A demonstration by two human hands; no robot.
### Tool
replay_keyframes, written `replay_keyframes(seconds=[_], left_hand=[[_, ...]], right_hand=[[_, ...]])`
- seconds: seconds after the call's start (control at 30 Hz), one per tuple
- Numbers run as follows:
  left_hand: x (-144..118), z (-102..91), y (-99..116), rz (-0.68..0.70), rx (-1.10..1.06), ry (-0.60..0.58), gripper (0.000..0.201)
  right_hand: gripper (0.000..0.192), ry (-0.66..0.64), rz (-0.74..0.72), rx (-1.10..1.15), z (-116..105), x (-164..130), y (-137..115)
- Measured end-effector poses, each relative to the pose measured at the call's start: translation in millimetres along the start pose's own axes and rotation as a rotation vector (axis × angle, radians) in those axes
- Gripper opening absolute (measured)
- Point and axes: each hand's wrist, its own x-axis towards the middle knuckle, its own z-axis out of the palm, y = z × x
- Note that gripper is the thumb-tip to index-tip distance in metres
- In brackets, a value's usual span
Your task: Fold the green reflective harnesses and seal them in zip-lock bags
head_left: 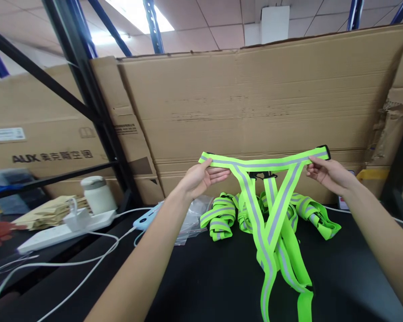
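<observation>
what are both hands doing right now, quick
Left hand: pinching the green strap near its left end, other fingers extended.
Right hand: pinching the same strap near its right end.

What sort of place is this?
Likely a stockroom or packing station: a black metal rack post, a tall brown cardboard panel, and rolled neon-green reflective strap bundles on a black tabletop, behind a matching held-up strap harness.

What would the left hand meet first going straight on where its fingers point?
Likely the nearer diagonal strap of the green harness; the left hand points its fingers that way. Depth is unclear, so it might pass behind.
</observation>
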Motion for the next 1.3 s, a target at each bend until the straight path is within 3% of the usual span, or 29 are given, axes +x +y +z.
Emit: replay_keyframes(seconds=[0.17,0.27,0.43,0.63,0.8,0.97,1.07,1.17,1.3], left_hand=[[5,0.1,-5,-0.006,-0.113,0.037,0.029],[4,3.8,-9,-0.015,-0.187,0.031,0.026],[-3,23.4,-16,0.026,-0.339,0.088,0.033],[-16,44.6,-19,-0.025,-0.316,0.114,0.048],[-23,49.3,-18,-0.09,-0.323,0.179,0.038],[-36,53.8,-13,-0.143,-0.348,0.016,0.042],[-44,58.3,-12,-0.222,-0.329,-0.142,0.042],[-49,61.4,-13,-0.311,-0.222,-0.312,0.041],[-52,63.1,-18,-0.286,0.025,-0.482,0.032]], right_hand=[[0.01,-0.012,0.111,0.168,20,0,9],[0.03,0.045,0.168,0.247,39,-6,9],[0.04,0.189,0.167,0.387,67,-17,4],[0.03,0.246,0.171,0.416,73,-19,4],[0.035,0.135,0.174,0.434,80,-23,1],[0.044,-0.067,0.255,0.436,94,-35,-4],[0.043,-0.22,0.317,0.389,101,-43,-5],[0.036,-0.339,0.333,0.298,107,-49,-3],[0.027,-0.384,0.31,0.161,113,-53,0]])
